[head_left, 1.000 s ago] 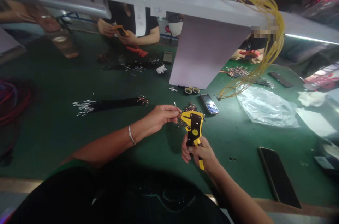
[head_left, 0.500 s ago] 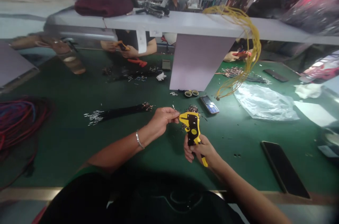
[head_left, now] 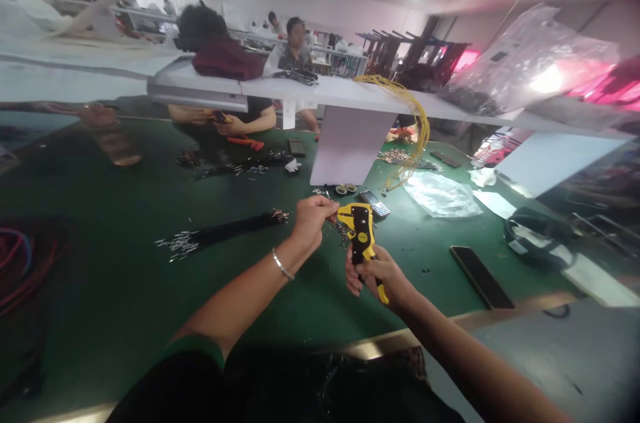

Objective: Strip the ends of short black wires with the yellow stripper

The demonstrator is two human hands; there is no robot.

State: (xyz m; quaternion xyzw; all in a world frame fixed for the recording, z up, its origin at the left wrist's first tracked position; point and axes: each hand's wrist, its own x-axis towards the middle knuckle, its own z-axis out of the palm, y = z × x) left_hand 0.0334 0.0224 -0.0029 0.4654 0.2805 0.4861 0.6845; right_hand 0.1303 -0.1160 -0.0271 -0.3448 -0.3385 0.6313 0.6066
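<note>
My right hand point(head_left: 373, 269) is wrapped round the handle of a yellow-and-black wire stripper point(head_left: 361, 229), held upright with its jaws to the left. Close to those jaws, my left hand point(head_left: 313, 217) pinches something too small to make out. Behind and below the tool lie small metal-tipped pieces point(head_left: 343, 233) on the green table point(head_left: 280, 303). To the left of my left hand rests a bundle of black wires point(head_left: 230, 228) with bare metal ends.
A keypad phone point(head_left: 375, 204) and tape rolls point(head_left: 346, 189) sit behind the tool. Rightward are a clear plastic bag point(head_left: 443, 195) and a dark smartphone point(head_left: 481, 276). Yellow wires point(head_left: 420, 123) hang from the shelf point(head_left: 340, 91). Red cables point(head_left: 25, 269) lie far left. Other people work across the table.
The head view has tilted up and turned, showing more ceiling and the right side. My left hand's wrist has rotated, with its fingers still near the tool's jaws. My right hand keeps its grip.
</note>
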